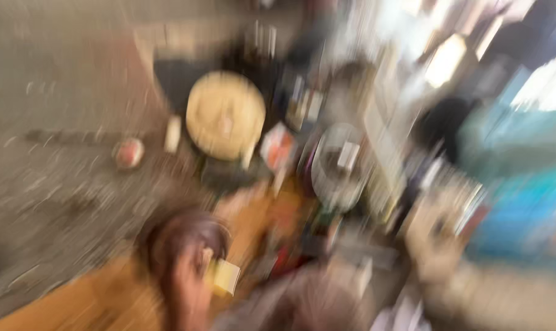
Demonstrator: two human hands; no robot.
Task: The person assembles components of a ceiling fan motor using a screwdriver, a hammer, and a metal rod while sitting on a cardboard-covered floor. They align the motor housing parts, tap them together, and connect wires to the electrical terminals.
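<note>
- Whole head view is motion-smeared (camera swinging), so names stay coarse. Landmark for all places: round pale disc, upper centre.
- Far left of the disc: grey speckled ground, nothing on it that I can resolve.
- Left of the disc and a bit lower: small red-and-white round thing. Between it and the disc, just beside the disc's edge: a small white upright thing (bottle or tube, can't tell).
- Below-left of the disc: orange-brown wooden surface, running to the bottom edge.
- Straight below the disc, well apart from it: left hand, over the wood.
- Pale yellow slip sits against that hand's fingers, on its right side. It looks lifted off the wood, not lying flat.
- Grip: fingers look curled toward the slip, but blur hides whether they're clamped on it or only touching. Cannot tell.
- Right hand: can't pick one out. The grey-brown smear below-right of the disc may be an arm or sleeve (no fingers resolvable).
- Just right of the disc: red-and-white packet; further right, a clear round container.
- Far right of the disc: blue-teal mass, unidentifiable.
- Progress, my read: the slip is already at the hand; everything around the disc looks untouched. What's done beyond that isn't readable here.
</note>
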